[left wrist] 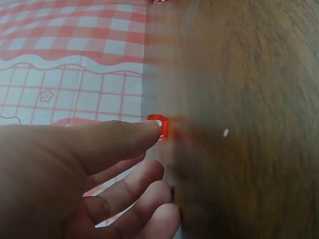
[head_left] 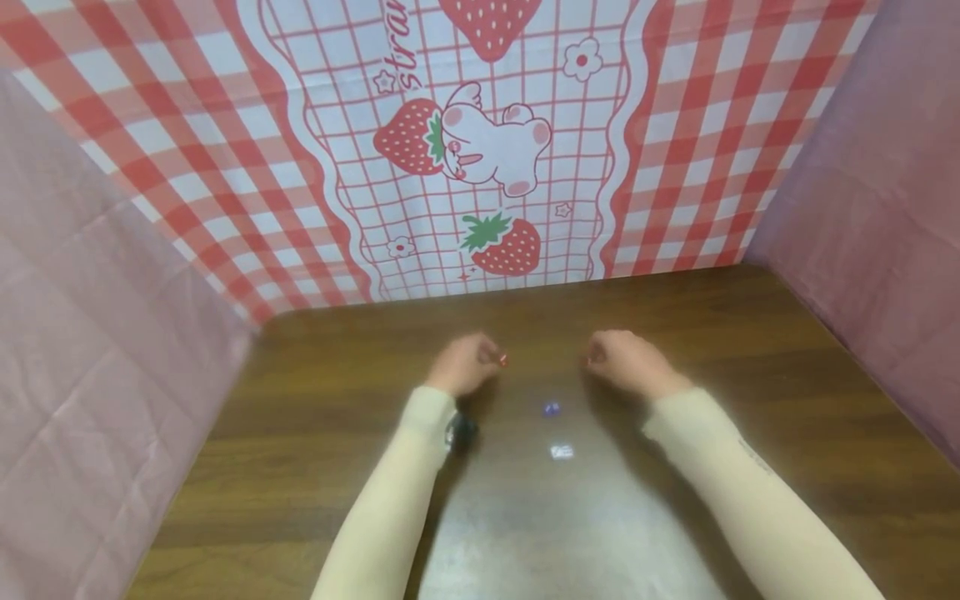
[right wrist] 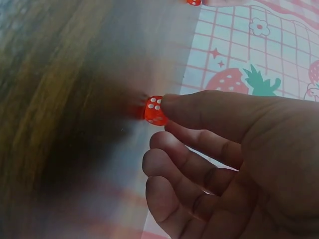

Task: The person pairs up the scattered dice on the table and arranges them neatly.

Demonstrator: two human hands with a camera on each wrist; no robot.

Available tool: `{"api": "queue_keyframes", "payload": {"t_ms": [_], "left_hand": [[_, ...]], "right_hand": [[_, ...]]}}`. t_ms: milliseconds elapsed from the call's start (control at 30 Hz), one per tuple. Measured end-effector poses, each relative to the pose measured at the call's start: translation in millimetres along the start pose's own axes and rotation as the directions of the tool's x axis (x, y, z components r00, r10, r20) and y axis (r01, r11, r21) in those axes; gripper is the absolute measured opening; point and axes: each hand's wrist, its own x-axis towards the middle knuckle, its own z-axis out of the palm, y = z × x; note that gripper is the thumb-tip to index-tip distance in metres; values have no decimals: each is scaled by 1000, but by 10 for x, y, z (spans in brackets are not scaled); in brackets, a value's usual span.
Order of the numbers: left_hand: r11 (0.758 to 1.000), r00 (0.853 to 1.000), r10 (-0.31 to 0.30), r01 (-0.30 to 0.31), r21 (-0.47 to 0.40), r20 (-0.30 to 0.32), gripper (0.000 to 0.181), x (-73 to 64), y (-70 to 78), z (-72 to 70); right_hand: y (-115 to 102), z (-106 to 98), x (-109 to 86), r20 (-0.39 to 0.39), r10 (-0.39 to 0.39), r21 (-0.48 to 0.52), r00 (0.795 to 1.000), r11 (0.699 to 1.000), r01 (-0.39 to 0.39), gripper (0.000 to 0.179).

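Observation:
My left hand [head_left: 463,364] pinches a small red die [left wrist: 164,130] between thumb and fingers, close over the table. The other fingers curl loosely below it in the left wrist view. Opposite it, my right hand [head_left: 633,364] holds another red die [right wrist: 153,112] at its fingertips, white pips facing the wrist camera. In the head view that second die is mostly hidden by the fingers. Between the hands and a little nearer to me, a blue die [head_left: 552,408] lies on the wood. A whitish clear die [head_left: 561,452] sits just in front of it.
The brown wooden table [head_left: 315,467] ends at a red-and-white checked strawberry cloth [head_left: 682,150] hanging behind it. Pink cloths [head_left: 97,350] hang along both sides. A dark band [head_left: 461,432] is on the left wrist.

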Motion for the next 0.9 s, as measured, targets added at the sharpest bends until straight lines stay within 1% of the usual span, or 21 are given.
{"api": "queue_keyframes", "payload": {"t_ms": [133,300,467,733,900], "left_hand": [[999,1000,-11,12,-34,21,29,10,2,13],[998,1000,-19,20,-66,22,29,14,-15,13],[997,999,-14,16,-69,30,23,26,-23,31],[998,999,-7,9,-62,33,16,43,-8,49],[999,999,-9,10,-35,30,15,66,-13,94]], "right_hand": [[39,39,34,0,13,-8,1000,1000,-13,17],[74,74,63,11,26,9,1000,1000,-27,15],[88,86,71,4,36,25,999,999,-36,14],[65,96,90,11,5,23,1000,1000,-5,11],[54,93,101,20,-8,20,1000,1000,8,11]]}}
